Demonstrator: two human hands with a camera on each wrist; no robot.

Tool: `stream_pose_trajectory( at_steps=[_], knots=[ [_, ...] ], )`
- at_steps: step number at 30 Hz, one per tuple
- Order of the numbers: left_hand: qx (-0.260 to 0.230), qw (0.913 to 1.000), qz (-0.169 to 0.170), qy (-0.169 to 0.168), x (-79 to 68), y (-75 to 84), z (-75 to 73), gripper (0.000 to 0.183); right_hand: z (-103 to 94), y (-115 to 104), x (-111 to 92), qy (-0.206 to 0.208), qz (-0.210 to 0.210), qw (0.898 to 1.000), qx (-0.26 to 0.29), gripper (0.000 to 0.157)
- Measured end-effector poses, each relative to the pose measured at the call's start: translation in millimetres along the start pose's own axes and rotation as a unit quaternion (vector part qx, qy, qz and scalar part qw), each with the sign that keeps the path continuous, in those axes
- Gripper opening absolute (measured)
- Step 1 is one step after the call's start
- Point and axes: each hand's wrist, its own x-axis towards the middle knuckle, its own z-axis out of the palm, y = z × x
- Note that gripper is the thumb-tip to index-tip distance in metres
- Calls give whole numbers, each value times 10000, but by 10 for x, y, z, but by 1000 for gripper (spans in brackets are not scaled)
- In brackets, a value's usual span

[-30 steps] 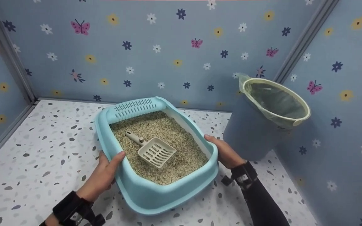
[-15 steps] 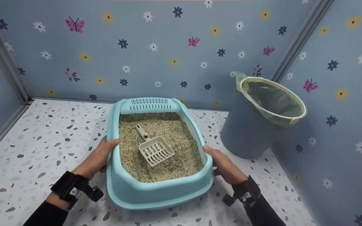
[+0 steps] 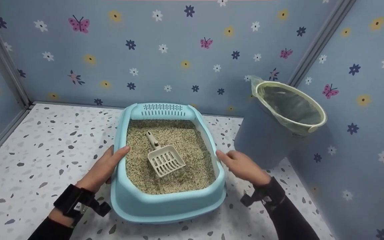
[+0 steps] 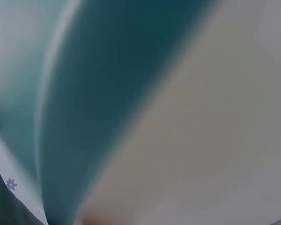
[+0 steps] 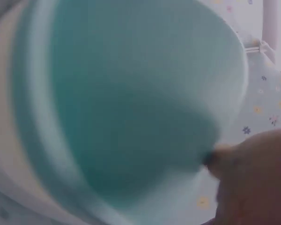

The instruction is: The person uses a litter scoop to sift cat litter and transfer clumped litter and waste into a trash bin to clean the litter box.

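Observation:
A light blue cat litter box (image 3: 168, 210) stands on the speckled tabletop, its slotted end toward the back wall. Beige litter (image 3: 182, 133) fills it, and on top lies a beige slotted litter scoop (image 3: 166, 161), handle pointing back and left. My left hand (image 3: 102, 168) grips the left wall, thumb over the rim and the other fingers hidden outside. At the right rim, my right hand (image 3: 243, 168) has its thumb tip at the edge, with the palm away from the wall. In the right wrist view, a blurred fingertip meets the box's outer side (image 5: 131, 103).
A blue-grey trash bin (image 3: 262, 140) with a cream rim and a clear liner bag stands at the back right, near the box. Flower-patterned panels (image 3: 165, 30) close off the back and both sides. Speckled tabletop (image 3: 52, 140) extends left of the box.
The litter box has turned from a slant to nearly straight and shifted a little, with both hands on it. Just now my right hand has loosened and drawn slightly up and right.

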Motion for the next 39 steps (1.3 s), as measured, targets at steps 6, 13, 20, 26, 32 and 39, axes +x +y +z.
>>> stream_pose_trajectory(
  at_steps=[6,13,20,26,32,39],
  knots=[
    [-67,9999,16,125,24,-20,-5,74,-346,-672,335,189,-1062,9913,-754,43],
    [-92,9995,-112,282,13,-58,-5,76,-62,-1361,953,-865,-2370,9417,-2227,29],
    [-59,9994,-46,340,4,-61,11,78,571,-1475,1375,-1166,-3540,8085,-4554,34],
    [-136,9994,70,321,5,-50,29,75,925,-1413,1524,-837,-4118,6927,-5862,38],
    [-221,9992,171,280,7,-55,39,71,1011,-1346,1594,-744,-4023,6694,-6201,20],
    [-104,9995,77,274,-11,-53,28,78,987,-1228,1642,-767,-3717,7028,-6017,23]
  ],
)
